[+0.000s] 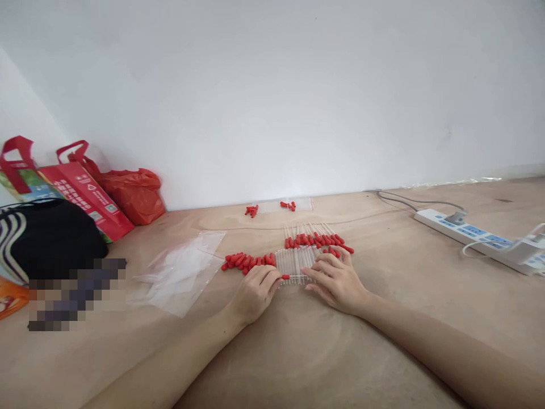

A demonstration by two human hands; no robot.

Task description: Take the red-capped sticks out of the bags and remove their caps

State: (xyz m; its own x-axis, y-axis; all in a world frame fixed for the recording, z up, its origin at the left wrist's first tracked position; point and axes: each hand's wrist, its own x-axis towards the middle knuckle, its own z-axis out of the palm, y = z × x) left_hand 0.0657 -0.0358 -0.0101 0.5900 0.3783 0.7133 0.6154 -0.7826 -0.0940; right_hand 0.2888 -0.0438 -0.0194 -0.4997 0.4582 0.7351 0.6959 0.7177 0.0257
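My left hand (254, 292) pinches a red rubber bulb (285, 277). The bulb's open end meets a thin glass tube (298, 276), which the fingertips of my right hand (336, 279) grip from the other side. Under and behind my fingers lies a row of clear glass tubes (293, 262) side by side. Left of them is a heap of loose red rubber bulbs (244, 261), just beyond my left hand. Farther back rest several glass droppers (313, 240), tubes pointing away and red bulbs toward me. A few more bulbs sit partly behind my right fingers.
Clear plastic bags (183, 278) lie to the left. Small red bulbs (288, 205) are at the back on a flat plastic bag (304, 203). Red shopping bags (91, 193) and a black bag (55, 238) stand far left; a white power strip (468, 232) with cables lies right.
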